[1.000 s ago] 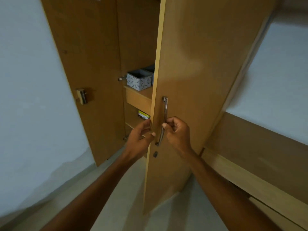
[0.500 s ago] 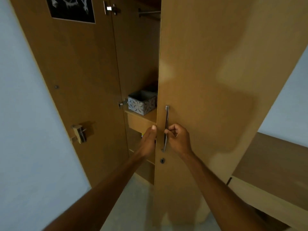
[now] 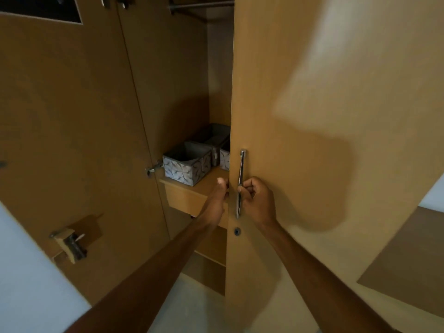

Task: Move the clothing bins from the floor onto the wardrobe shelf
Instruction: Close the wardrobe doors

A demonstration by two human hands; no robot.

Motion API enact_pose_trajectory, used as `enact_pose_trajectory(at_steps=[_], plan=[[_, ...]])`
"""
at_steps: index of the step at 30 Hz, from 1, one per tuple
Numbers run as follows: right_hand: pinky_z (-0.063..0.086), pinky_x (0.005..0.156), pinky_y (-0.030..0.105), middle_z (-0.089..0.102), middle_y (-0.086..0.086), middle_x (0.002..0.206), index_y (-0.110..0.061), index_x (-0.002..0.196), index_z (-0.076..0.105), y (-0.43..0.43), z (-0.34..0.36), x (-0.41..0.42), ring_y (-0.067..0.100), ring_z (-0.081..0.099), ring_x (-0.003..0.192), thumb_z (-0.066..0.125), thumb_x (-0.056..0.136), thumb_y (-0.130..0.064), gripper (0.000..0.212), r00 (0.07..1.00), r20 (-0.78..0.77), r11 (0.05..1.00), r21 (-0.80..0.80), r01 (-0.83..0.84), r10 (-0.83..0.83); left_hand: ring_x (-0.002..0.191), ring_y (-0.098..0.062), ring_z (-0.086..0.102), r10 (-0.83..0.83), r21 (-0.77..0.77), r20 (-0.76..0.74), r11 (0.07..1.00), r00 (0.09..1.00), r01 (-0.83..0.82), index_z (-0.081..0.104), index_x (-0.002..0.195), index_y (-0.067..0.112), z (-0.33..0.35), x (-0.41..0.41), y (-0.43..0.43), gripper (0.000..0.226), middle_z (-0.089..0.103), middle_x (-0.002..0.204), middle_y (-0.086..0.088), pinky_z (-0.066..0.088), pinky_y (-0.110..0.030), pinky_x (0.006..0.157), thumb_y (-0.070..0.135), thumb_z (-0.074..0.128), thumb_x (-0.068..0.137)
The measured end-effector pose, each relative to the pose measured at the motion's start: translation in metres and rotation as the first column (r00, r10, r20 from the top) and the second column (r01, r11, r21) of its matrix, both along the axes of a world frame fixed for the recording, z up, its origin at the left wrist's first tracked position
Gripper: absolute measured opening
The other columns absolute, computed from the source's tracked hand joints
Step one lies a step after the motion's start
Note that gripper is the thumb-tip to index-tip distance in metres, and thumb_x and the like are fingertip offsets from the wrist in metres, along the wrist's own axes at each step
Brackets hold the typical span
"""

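Observation:
A grey patterned fabric bin [image 3: 186, 165] stands on the wardrobe shelf [image 3: 182, 192], near its front left corner. Behind it, more grey bins [image 3: 213, 138] are partly hidden by the right wardrobe door [image 3: 312, 116]. My right hand [image 3: 257, 200] is closed around the door's vertical metal handle [image 3: 241, 181]. My left hand [image 3: 217, 200] grips the door's free edge just left of the handle, thumb up, fingers hidden behind the door.
The left wardrobe door [image 3: 72, 128] stands wide open, with a latch [image 3: 72, 243] on its inner face and a dark poster [image 3: 40, 8] at the top. A hanging rail [image 3: 201, 4] crosses the top. Pale floor [image 3: 192, 308] lies below, and a wooden surface [image 3: 408, 255] sits at the right.
The view has tilted upward and drawn closer to the wardrobe. The right door has swung a little, exposing more bins behind the front one. Both hands keep their hold on the door.

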State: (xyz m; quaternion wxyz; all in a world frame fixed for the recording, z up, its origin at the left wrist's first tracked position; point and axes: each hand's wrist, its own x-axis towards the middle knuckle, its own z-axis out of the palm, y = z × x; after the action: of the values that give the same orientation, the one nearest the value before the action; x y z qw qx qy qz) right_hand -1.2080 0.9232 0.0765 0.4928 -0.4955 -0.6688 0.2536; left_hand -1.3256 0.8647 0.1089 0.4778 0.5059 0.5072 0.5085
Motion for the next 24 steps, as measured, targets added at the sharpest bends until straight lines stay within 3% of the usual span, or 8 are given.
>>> enact_pose_trajectory(at_steps=[2, 5, 9, 13, 19, 24], plan=[[0.053, 0.062, 0.045, 0.062, -0.009, 0.069, -0.024, 0.078, 0.056, 0.017, -0.002, -0.001, 0.012, 0.061, 0.065, 0.062, 0.086, -0.031, 0.012, 0.999, 0.032, 0.999, 0.027, 0.036, -0.037, 0.126, -0.005, 0.045, -0.017, -0.027, -0.008, 0.999, 1.000, 0.017, 0.043, 0.135, 0.037, -0.003, -0.004, 0.021, 0.052, 0.049, 0.136, 0.015, 0.037, -0.040, 0.103, 0.051, 0.006, 0.101], [0.053, 0.061, 0.046, 0.063, -0.009, 0.069, -0.025, 0.078, 0.055, 0.041, -0.005, -0.003, 0.013, 0.061, 0.065, 0.060, 0.086, -0.035, 0.013, 0.997, 0.041, 0.997, 0.047, 0.064, -0.065, 0.113, 0.007, 0.049, -0.044, 0.011, -0.020, 0.999, 0.999, 0.044, 0.049, 0.120, 0.044, -0.005, -0.007, 0.047, 0.047, 0.053, 0.122, 0.025, 0.042, -0.028, 0.083, 0.049, 0.006, 0.101], [0.054, 0.062, 0.046, 0.064, -0.008, 0.071, -0.026, 0.080, 0.055, 0.059, -0.007, -0.005, 0.013, 0.062, 0.066, 0.060, 0.085, -0.034, 0.011, 0.996, 0.016, 0.995, 0.036, 0.088, -0.089, 0.118, 0.001, 0.048, -0.055, 0.023, -0.015, 0.998, 0.998, 0.055, 0.052, 0.112, 0.051, -0.004, -0.008, 0.069, 0.047, 0.054, 0.120, 0.026, 0.041, -0.038, 0.095, 0.050, 0.007, 0.101], [0.054, 0.063, 0.048, 0.064, -0.008, 0.071, -0.026, 0.080, 0.056, 0.071, -0.006, -0.005, 0.015, 0.063, 0.067, 0.061, 0.085, -0.033, 0.010, 0.994, 0.000, 0.994, 0.014, 0.109, -0.109, 0.110, 0.009, 0.050, -0.106, 0.027, 0.002, 0.994, 0.994, 0.106, 0.051, 0.116, 0.048, -0.002, -0.011, 0.086, 0.046, 0.055, 0.118, 0.028, 0.042, -0.024, 0.079, 0.051, 0.008, 0.101], [0.054, 0.064, 0.048, 0.064, -0.008, 0.069, -0.024, 0.080, 0.057, 0.079, -0.001, -0.007, 0.016, 0.062, 0.065, 0.062, 0.085, -0.030, 0.010, 0.988, 0.001, 0.988, 0.002, 0.153, -0.153, 0.094, 0.020, 0.057, -0.146, 0.048, -0.015, 0.988, 0.989, 0.146, 0.055, 0.109, 0.045, 0.000, -0.013, 0.099, 0.046, 0.060, 0.110, 0.024, 0.042, -0.019, 0.073, 0.049, 0.010, 0.102], [0.055, 0.064, 0.046, 0.063, -0.008, 0.069, -0.023, 0.079, 0.058, 0.078, 0.001, -0.007, 0.013, 0.061, 0.065, 0.064, 0.086, -0.027, 0.010, 0.988, -0.012, 0.988, -0.013, 0.152, -0.152, 0.108, 0.006, 0.055, -0.178, 0.041, 0.029, 0.983, 0.984, 0.177, 0.055, 0.119, 0.038, 0.000, -0.017, 0.103, 0.049, 0.060, 0.118, 0.018, 0.043, -0.021, 0.073, 0.053, 0.013, 0.100]])
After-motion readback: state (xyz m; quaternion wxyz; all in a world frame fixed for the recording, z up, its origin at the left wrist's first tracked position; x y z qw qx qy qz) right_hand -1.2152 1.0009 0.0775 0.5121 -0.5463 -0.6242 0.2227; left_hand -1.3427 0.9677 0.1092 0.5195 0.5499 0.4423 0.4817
